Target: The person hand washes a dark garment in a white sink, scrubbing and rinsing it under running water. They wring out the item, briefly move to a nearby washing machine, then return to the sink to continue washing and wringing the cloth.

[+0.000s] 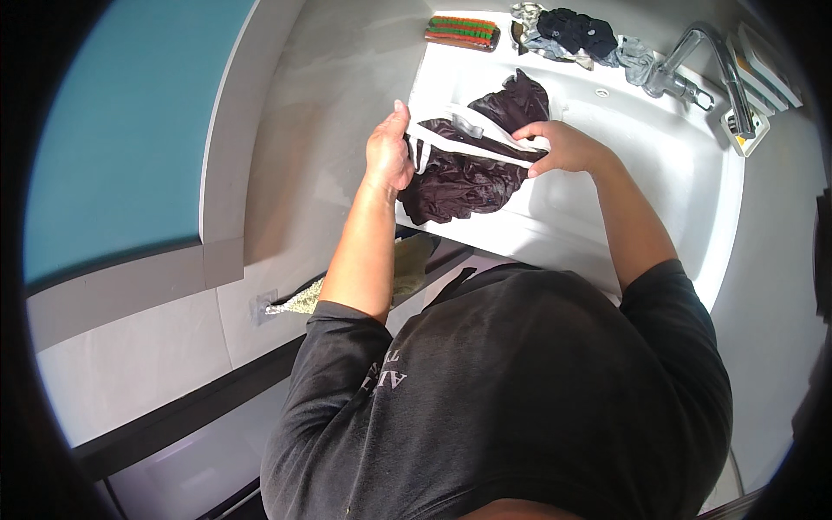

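Observation:
A dark maroon, wet-looking garment [464, 186] with a white band lies over the left part of the white sink [667, 173]. Between my two hands its white band [481, 149] is stretched out flat, with dark cloth bunched on both sides. My left hand [390, 152] grips the left end of the band; the thumb points up and the fingers are partly hidden behind the cloth. At the other end, my right hand [568, 149] pinches the band between thumb and fingers. The exact kind of garment is hard to tell.
On the sink's back ledge sit a brush [462, 33] with orange and green bristles and a pile of dark and grey wet cloths [576, 35]. A chrome faucet [706, 74] stands back right, beside a white soap holder [747, 130]. A patterned yellowish cloth [407, 264] hangs below the sink's left front.

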Demonstrator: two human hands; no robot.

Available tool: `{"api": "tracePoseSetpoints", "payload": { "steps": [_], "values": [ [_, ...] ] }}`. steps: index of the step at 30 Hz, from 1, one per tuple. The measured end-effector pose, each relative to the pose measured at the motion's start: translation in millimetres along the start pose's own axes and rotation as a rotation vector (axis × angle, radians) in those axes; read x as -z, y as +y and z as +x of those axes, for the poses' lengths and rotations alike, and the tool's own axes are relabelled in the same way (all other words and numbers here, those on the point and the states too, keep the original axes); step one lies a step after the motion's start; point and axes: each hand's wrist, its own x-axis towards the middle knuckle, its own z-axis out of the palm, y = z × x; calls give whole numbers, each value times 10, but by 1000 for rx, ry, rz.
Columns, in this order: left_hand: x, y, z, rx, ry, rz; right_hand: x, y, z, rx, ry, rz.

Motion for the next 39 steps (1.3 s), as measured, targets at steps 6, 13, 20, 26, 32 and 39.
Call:
{"api": "tracePoseSetpoints", "payload": {
  "steps": [6,13,20,26,32,39],
  "values": [
    [92,-14,-85,95,-148,-86,21,-4,76,-96,137,80],
    [178,-49,-64,87,-273,-178,-219,-63,168,128,484,228],
    [111,-93,-25,84,-186,-73,-442,-30,536,236,999,-393],
    [-32,-593,428,179,196,-299,-1085,-639,761,401,910,12],
    [-352,-576,232,395,220,-76,-962,-383,1041,258,996,-317],
    [-187,-833,278,281,-74,-276,-826,-398,1179,6,924,-146]
  ]
}}
